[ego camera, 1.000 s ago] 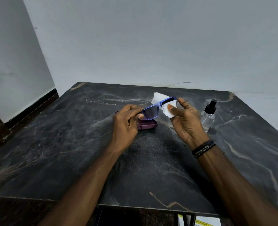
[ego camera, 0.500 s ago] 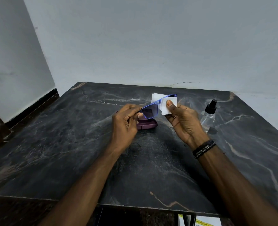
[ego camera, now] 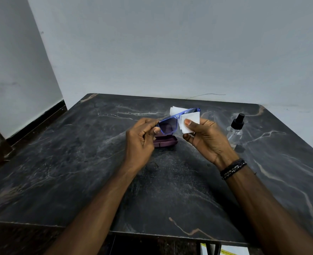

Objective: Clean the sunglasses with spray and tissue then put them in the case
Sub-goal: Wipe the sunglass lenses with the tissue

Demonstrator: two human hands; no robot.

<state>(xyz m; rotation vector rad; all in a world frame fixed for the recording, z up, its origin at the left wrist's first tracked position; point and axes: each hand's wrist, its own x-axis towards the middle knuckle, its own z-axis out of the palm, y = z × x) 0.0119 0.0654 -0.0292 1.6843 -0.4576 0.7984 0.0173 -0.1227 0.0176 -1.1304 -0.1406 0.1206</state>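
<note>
At frame centre, the left hand point(ego camera: 140, 142) pinches one end of the translucent blue, dark-lensed sunglasses point(ego camera: 170, 124) above the plum case point(ego camera: 165, 142). The right hand point(ego camera: 209, 142) thumb-presses white tissue point(ego camera: 189, 122) over the other lens. At right stands a clear, black-capped spray bottle point(ego camera: 235, 130) on the veined dark marble table point(ego camera: 60, 172).

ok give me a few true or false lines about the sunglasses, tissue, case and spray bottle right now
1. The left hand holds the blue-framed sunglasses by one end. True.
2. The right hand presses a white tissue against one lens. True.
3. The spray bottle is in the right hand's grip. False: it stands upright on the table, to the right of that hand.
4. The sunglasses already lie in the case. False: they are held above the table, and the purple case sits beneath them.
5. The bottle has a white cap. False: the cap is black.
</note>
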